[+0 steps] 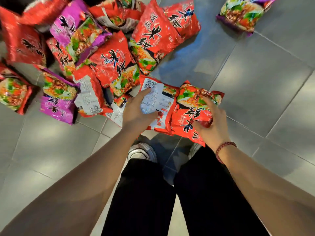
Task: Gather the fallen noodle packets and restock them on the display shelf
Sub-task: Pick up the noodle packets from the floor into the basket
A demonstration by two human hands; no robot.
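Observation:
Several red and purple noodle packets lie scattered on the grey tiled floor point(255, 79). My left hand point(137, 110) grips a red packet turned back-side up point(158, 99), thumb across its white label. My right hand point(210, 123) holds a red packet face up point(190, 106) next to it, fingers curled round its right edge. A large red packet point(153, 36) lies just beyond. Purple packets lie at the left point(58, 97), in the pile point(76, 29), and alone at the top right point(245, 12). No shelf is in view.
My legs in black trousers point(170, 201) and white shoes point(142, 152) stand just below the two held packets. Bare floor tiles stretch to the right and lower left. The packet pile fills the upper left.

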